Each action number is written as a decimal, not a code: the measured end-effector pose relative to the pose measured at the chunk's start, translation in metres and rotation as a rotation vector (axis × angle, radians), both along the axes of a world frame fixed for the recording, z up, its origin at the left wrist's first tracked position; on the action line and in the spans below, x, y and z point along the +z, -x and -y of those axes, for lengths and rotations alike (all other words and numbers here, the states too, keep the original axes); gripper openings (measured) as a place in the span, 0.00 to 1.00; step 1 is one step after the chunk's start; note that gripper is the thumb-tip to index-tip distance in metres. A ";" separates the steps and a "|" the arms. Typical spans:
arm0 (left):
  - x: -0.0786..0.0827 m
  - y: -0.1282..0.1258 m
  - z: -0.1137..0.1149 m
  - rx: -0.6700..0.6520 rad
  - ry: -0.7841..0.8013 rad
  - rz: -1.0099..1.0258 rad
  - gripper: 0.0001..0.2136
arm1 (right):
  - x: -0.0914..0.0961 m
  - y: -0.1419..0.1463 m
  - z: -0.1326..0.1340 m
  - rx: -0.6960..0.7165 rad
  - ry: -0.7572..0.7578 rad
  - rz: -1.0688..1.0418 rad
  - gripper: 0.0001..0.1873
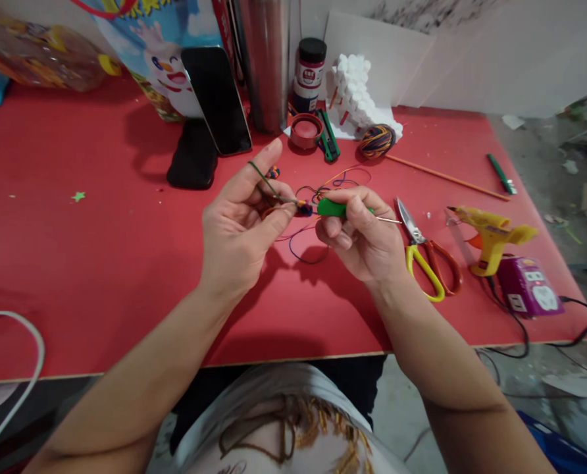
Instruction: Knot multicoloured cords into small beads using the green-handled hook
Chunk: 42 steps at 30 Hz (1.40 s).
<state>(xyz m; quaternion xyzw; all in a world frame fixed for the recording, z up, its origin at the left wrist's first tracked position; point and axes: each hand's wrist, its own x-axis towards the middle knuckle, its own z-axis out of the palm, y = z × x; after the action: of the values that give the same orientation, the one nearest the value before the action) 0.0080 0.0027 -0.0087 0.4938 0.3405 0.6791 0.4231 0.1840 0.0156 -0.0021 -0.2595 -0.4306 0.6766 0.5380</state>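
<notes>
Right grip: we close our right hand on a green-handled tool, thumb and fingers pinching its handle.
Left grip: with thumb and fingertips of our left hand we pinch a small yarn piece; a dark green strand passes over our raised index finger.
Tool axis: nearly level across our view, blunt green end facing the yarn piece, thin metal shaft pointing right and slightly towards us, near the scissors; its tip is too fine for us to tell whether it is hooked.
Place: tool and yarn piece are in front of us above the red table.
Black-lidded jar: upright, label facing us.
Red dish: lying flat, paler red disc inside.
Clear bottle: on its side, yellow cap pointing right, amber-toned inside.
</notes>
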 end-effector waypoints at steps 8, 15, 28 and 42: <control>-0.001 0.001 -0.001 -0.065 -0.027 0.032 0.30 | 0.000 -0.004 0.002 0.047 -0.087 0.031 0.14; -0.001 0.001 0.002 -0.035 0.057 -0.025 0.23 | 0.004 0.002 0.003 -0.089 0.003 0.011 0.13; -0.001 0.001 0.002 0.004 0.121 -0.046 0.27 | 0.003 0.005 0.004 -0.077 0.002 0.038 0.12; -0.001 0.004 -0.002 -0.058 0.149 0.022 0.28 | 0.007 0.007 0.004 -0.071 0.013 0.050 0.15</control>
<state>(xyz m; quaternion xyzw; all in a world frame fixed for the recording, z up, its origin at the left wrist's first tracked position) 0.0035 0.0046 -0.0102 0.4631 0.3709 0.6447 0.4821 0.1769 0.0112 0.0044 -0.2950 -0.4302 0.6531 0.5490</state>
